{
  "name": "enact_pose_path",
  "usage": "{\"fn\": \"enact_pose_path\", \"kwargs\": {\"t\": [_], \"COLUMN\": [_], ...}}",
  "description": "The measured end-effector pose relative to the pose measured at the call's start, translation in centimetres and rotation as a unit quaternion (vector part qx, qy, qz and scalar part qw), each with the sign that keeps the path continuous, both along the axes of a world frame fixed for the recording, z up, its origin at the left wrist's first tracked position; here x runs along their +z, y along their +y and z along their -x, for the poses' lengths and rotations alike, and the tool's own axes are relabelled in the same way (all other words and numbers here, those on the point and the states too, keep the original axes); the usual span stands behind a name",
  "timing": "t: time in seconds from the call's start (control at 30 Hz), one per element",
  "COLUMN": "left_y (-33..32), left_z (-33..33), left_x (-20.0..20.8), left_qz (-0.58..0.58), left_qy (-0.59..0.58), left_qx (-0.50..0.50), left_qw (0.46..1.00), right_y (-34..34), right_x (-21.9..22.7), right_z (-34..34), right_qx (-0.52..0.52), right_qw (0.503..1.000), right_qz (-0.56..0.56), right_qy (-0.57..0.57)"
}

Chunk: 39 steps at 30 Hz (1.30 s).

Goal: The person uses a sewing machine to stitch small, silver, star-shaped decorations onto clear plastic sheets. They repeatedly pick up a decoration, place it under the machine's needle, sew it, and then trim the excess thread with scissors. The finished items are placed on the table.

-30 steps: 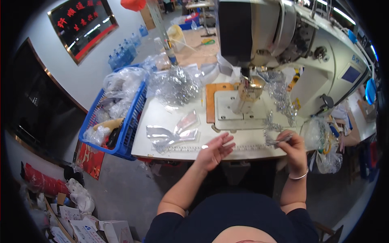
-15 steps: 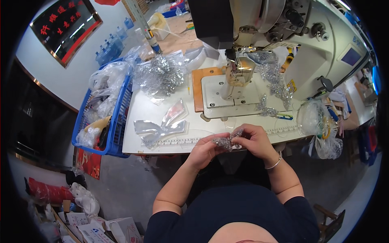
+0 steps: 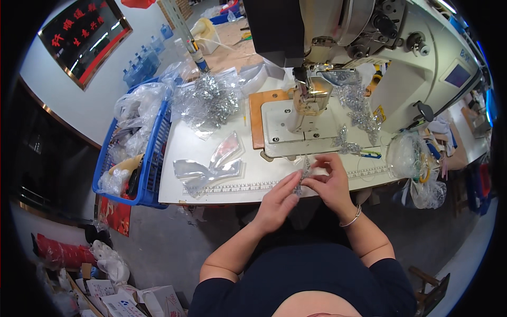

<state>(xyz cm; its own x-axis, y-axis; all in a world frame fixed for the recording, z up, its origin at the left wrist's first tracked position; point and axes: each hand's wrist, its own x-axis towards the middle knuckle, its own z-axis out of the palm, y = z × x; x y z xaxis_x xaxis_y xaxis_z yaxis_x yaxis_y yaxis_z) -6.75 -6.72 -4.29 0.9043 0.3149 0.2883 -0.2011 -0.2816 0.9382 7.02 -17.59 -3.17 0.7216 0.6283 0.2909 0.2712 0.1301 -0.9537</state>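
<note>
Over the near edge of the surface (image 3: 252, 173), pinches a glittery silver piece (image 3: 306, 166) with partly curled fingers of the right hand (image 3: 332, 184), lays nearly straight fingers of the left hand (image 3: 277, 207) against it, cannot tell how firmly. Might drop it past the edge through a loose pinch.

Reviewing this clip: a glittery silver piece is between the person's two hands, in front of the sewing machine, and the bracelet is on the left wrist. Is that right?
Not quite: the bracelet is on the wrist of the right hand, as the head view shows. The glittery silver piece is between the two hands, in front of the sewing machine.
</note>
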Motion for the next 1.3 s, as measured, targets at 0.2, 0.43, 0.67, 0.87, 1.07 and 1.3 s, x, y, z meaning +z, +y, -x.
{"fn": "enact_pose_path", "kwargs": {"t": [0.2,0.43,0.67,0.87,1.07,1.3], "left_y": [-1.5,-1.7,2.1,-0.9,-1.4,-1.4], "left_z": [-1.2,0.2,0.5,-0.9,-1.2,-0.5], "left_x": [-0.5,-0.1,-0.5,-1.1,-1.4,-0.5], "left_qz": [-0.388,-0.066,0.504,0.508,0.547,0.546], "left_qy": [0.045,-0.043,-0.062,-0.034,-0.060,-0.060], "left_qx": [0.161,0.041,-0.153,0.050,0.059,0.041], "left_qw": [0.906,0.996,0.848,0.859,0.833,0.835], "right_y": [-0.6,-0.7,-0.9,-0.3,0.6,1.1], "right_x": [-2.3,-2.5,1.0,2.8,1.4,2.6], "right_z": [0.1,-0.7,-1.4,-0.8,-0.9,-1.5], "right_qx": [0.238,0.201,0.305,0.119,0.070,0.182], "right_qw": [0.874,0.911,0.933,0.944,0.919,0.964], "right_qz": [-0.073,-0.058,0.063,0.165,0.089,0.185], "right_qy": [0.418,0.354,0.183,-0.258,-0.379,-0.061]}}
